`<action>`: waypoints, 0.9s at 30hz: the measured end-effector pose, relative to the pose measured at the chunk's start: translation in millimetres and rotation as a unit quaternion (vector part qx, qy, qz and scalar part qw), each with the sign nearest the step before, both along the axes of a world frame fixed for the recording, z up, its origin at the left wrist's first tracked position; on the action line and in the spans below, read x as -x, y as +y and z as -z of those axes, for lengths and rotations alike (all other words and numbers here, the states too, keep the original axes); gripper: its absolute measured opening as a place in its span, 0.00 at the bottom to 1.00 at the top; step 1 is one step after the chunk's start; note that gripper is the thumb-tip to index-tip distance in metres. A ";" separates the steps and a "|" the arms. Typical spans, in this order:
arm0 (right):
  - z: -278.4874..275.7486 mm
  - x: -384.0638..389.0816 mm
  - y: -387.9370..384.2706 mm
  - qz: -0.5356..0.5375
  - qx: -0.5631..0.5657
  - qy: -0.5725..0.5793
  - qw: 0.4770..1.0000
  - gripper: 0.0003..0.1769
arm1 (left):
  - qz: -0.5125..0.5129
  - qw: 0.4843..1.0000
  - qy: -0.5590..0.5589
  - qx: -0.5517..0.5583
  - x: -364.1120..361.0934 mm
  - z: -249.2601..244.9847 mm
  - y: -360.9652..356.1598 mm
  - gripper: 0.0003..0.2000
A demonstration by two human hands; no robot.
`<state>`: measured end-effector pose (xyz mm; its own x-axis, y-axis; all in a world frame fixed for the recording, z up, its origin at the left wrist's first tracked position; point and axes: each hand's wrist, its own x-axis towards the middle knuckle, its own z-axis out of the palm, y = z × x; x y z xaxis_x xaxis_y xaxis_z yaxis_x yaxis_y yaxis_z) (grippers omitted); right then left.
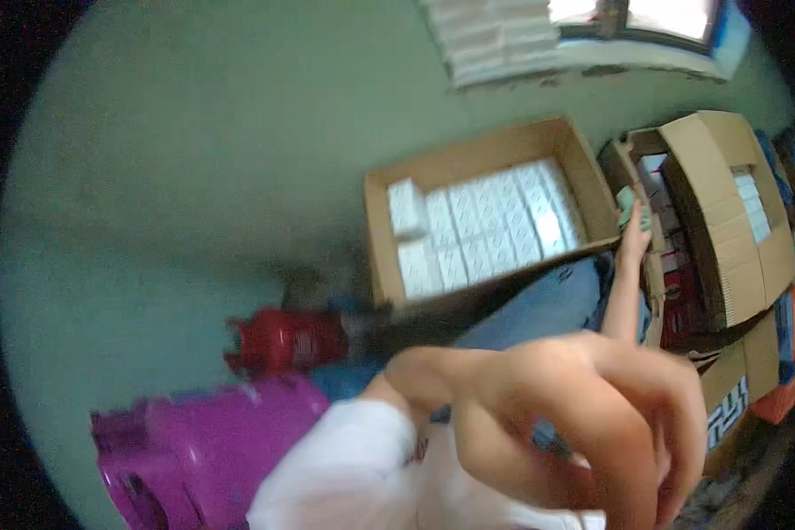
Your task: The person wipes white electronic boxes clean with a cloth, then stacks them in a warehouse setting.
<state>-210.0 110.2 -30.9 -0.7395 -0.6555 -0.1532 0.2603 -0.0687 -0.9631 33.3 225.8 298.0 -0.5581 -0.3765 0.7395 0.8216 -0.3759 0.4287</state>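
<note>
Close to the lens, large and blurred, my right hand (592, 424) covers the lower right part of the view. Its fingers look bent, but motion smears them, and I cannot make out anything in them. Farther off, my left hand (634, 234) is at the right edge of an open cardboard box (481, 157), closed on a pale green cloth-like item (627, 205). Rows of small white boxes (495, 221) fill much of the open box, and one white box (406, 208) stands higher at its left side.
Right of my left hand, another carton (711, 203) with raised flaps holds packages. A red object (291, 340) and a glossy purple object (212, 442) are at the lower left. Blue fabric (548, 305) lies below the open box. A window (662, 18) is at the top right.
</note>
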 end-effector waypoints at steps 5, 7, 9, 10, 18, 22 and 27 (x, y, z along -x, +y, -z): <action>7.5 -0.3 9.2 0.021 0.022 -0.044 0.999 0.24 | 0.117 0.950 0.192 -0.217 -1.1 2.8 66.1 0.14; 9.3 -2.4 9.0 0.025 0.047 -0.040 0.998 0.22 | 0.106 0.940 0.232 -0.227 3.2 3.0 72.2 0.13; 10.6 -2.4 9.2 0.031 0.049 -0.047 0.997 0.22 | 0.097 0.926 0.262 -0.253 4.8 -0.4 77.8 0.13; 12.5 -2.7 12.1 0.034 0.048 -0.050 0.997 0.21 | 0.094 0.914 0.262 -0.294 1.6 -3.9 87.4 0.13; 12.3 -0.1 19.7 0.029 0.022 -0.099 0.994 0.23 | 0.146 0.943 0.171 -0.247 -25.3 4.8 70.4 0.13; 18.1 4.0 14.5 0.037 0.034 -0.093 0.994 0.24 | 0.114 0.949 0.207 -0.208 -23.0 15.3 62.2 0.14; 12.4 -6.0 16.2 0.079 0.047 -0.106 0.990 0.25 | 0.125 0.955 0.107 -0.245 -44.6 11.1 51.1 0.14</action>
<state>-204.0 126.3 -43.3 -0.7913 -0.5535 -0.2597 0.4352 -0.2115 -0.8752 77.9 277.0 286.9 -0.5316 -0.5815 0.6158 0.7284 -0.6849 -0.0179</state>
